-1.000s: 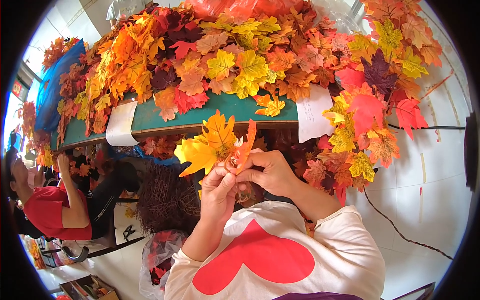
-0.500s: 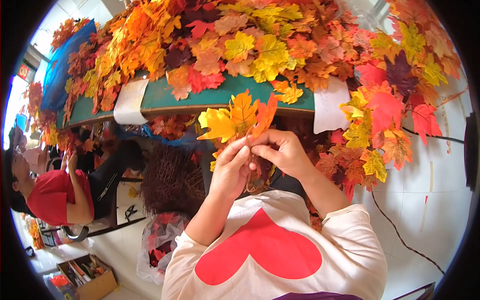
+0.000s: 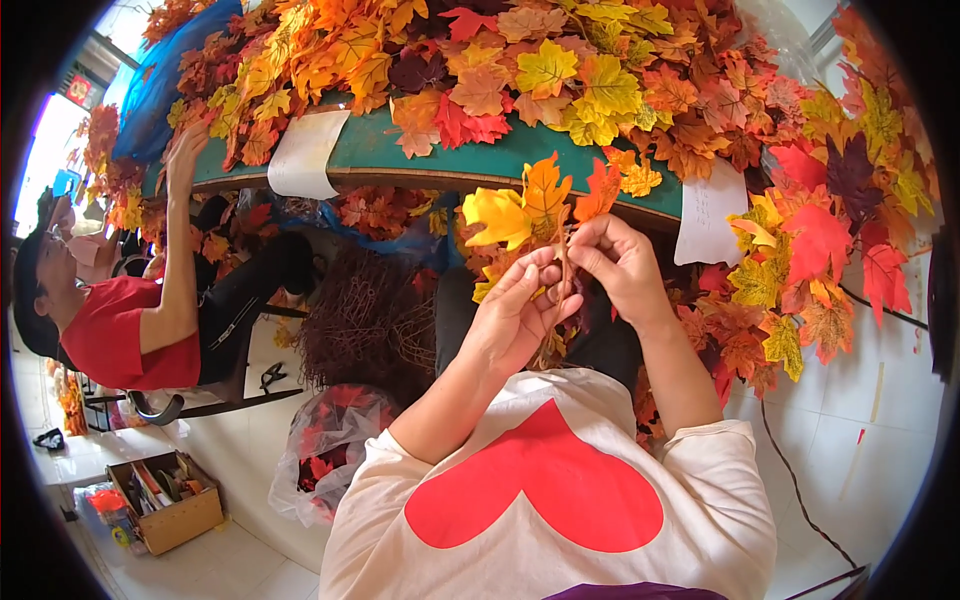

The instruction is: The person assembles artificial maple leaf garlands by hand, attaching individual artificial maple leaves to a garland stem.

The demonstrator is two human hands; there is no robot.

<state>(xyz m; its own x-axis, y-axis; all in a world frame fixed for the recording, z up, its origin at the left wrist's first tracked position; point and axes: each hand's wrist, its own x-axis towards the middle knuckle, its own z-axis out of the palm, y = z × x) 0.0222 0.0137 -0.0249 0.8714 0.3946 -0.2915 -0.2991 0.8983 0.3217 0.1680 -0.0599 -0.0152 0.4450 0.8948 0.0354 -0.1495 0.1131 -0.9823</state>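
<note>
Above my lap, my left hand (image 3: 518, 308) curls its fingers around the thin brown stem (image 3: 564, 262) of an artificial maple leaf spray. From the stem's top spread a yellow leaf (image 3: 498, 217) and an orange leaf (image 3: 545, 190). My right hand (image 3: 622, 262) is closed in a pinch beside the stem's upper part, just under a red-orange leaf (image 3: 599, 190). That leaf's own stem is hidden by the fingers. More yellow leaf shows behind my left hand, and the stem's lower end hangs toward my shirt.
A green table (image 3: 420, 160) ahead bears a heap of artificial leaves (image 3: 600, 85). White paper sheets (image 3: 308, 155) hang over its edge. Brown stems (image 3: 365, 325) are bundled below. A plastic bag (image 3: 330, 450), a cardboard box (image 3: 168, 500) and a person in red (image 3: 130, 335) are at left.
The red-orange leaf now stands farther from the orange one, as my right hand has shifted away from the left. My left fingers have loosened somewhat. The person in red has reached up to the table.
</note>
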